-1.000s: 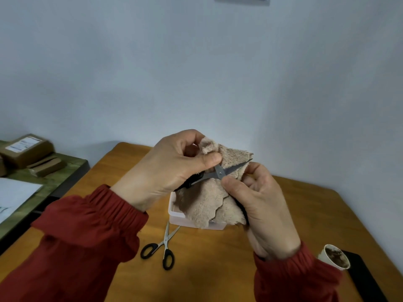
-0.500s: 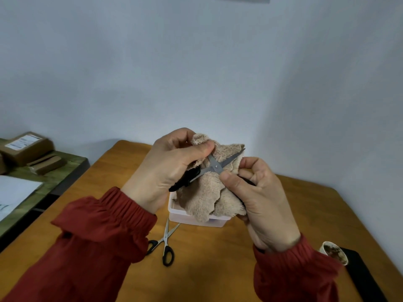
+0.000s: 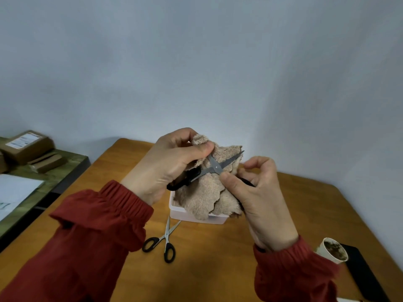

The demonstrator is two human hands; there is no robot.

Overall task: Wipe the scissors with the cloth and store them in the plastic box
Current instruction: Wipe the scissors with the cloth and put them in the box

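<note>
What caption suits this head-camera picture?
Left hand presses beige cloth onto open scissors gripped by right hand, above the plastic box.

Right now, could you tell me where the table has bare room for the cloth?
The table is bare between the plastic box and the paper cup; crowded at the box's near-left corner, where the spare scissors lie.
</note>
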